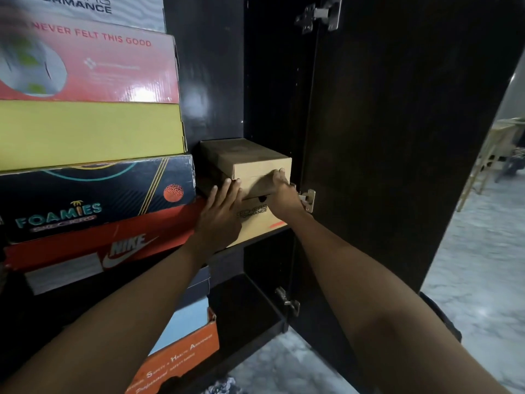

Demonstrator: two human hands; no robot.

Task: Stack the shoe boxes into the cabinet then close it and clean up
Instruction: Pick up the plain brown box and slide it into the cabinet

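A small brown cardboard box (244, 159) sits on top of a tan shoe box (260, 220) on a shelf of the dark cabinet (216, 81). My left hand (220, 214) lies flat with straight fingers against the left front of the two boxes. My right hand (279, 189) grips the front right edge of the small brown box, fingers curled over it. To the left stands a stack of shoe boxes: a pink-red one (93, 66), a yellow one (88, 135), a dark Foamies one (93, 197) and a red Nike one (113, 245).
The dark cabinet door (397, 137) stands open to the right, hinges (308, 199) close by my right hand. On the lower shelf sits an orange box (179, 356) with a blue one above it. Marble floor (477, 265) and a wooden chair (494, 155) lie to the right.
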